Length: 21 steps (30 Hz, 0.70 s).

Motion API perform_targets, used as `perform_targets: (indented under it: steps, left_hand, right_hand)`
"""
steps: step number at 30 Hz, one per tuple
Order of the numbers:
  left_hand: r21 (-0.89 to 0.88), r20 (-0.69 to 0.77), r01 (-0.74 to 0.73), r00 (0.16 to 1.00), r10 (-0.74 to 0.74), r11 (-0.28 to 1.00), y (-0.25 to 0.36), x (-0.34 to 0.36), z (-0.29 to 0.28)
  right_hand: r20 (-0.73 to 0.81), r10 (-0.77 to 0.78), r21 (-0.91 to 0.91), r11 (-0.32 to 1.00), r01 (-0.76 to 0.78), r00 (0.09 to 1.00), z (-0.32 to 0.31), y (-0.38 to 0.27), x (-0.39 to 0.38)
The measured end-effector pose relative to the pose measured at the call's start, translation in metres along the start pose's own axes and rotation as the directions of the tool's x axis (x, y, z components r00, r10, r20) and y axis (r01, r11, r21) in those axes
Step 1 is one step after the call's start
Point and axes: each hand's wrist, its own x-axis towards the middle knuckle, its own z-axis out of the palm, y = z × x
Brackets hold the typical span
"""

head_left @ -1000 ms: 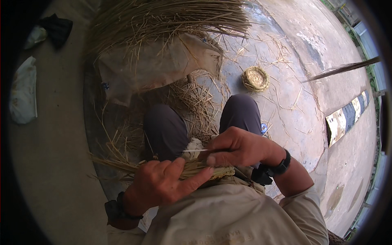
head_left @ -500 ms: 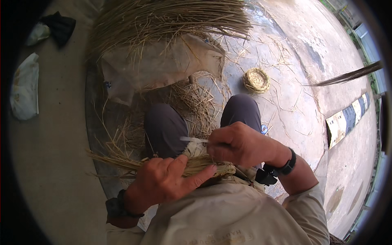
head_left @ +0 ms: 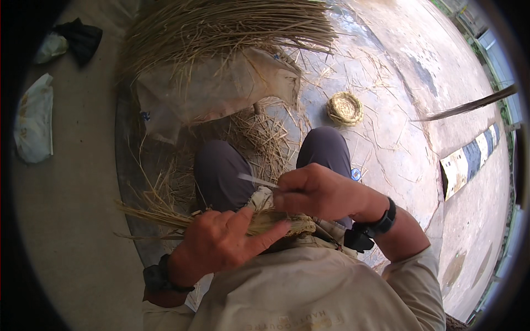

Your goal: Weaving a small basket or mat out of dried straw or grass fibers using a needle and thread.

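Note:
A bundle of straw (head_left: 281, 224) lies across my lap, its rounded, bound-looking end at the right and loose stalks trailing out at the left. My left hand (head_left: 218, 237) is wrapped over the bundle, with its index finger stretched along the near side. Just above the bundle's right part, my right hand (head_left: 326, 192) is closed in a pinch on a thin, pale flat strip (head_left: 255, 180) that sticks out leftward over my knee. The right fingertips are partly hidden and slightly blurred, so whether they touch the straw does not show.
A small round coiled straw basket (head_left: 344, 108) sits on the ground beyond my right knee. Long straw (head_left: 232, 25) is heaped at the far side over a dusty sheet (head_left: 204, 88). Straw scraps (head_left: 262, 135) litter the ground. White (head_left: 34, 118) and black (head_left: 80, 39) bags lie at the left.
My right hand has shifted slightly left and up, and the pale strip has tilted, its free end now higher. My left hand keeps its hold on the straw bundle.

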Motion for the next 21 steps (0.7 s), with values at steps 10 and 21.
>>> perform_targets:
  steps: [10, 21]
  left_hand:
    - [-0.029, 0.034, 0.036, 0.999, -0.035, 0.999, 0.0, -0.006, -0.001]
    - [-0.06, 0.008, 0.034, 0.999, -0.033, 0.998, 0.005, -0.004, 0.003]
  right_hand:
    - [-0.282, 0.081, 0.928, 0.278, 0.25, 0.956, -0.017, 0.05, -0.033]
    - [-0.171, -0.043, 0.164, 0.984, 0.071, 0.984, 0.007, 0.033, -0.057]
